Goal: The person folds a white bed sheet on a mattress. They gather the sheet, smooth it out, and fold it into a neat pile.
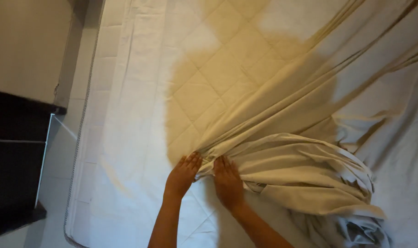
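Note:
A cream bed sheet (301, 138) lies bunched and stretched in long folds across the right half of a quilted mattress (126, 115). My left hand (183, 174) and my right hand (227, 181) sit side by side at the sheet's gathered edge near the lower middle. Fingers of both hands curl into the bunched cloth, gripping it against the mattress. The sheet's loose end piles in crumpled folds at the lower right.
The mattress edge with piped trim (78, 138) runs down the left side. Beyond it are a pale floor (57, 151), a dark furniture piece (14, 170) and a beige wall (27, 46). Bare quilted mattress shows to the left of the hands.

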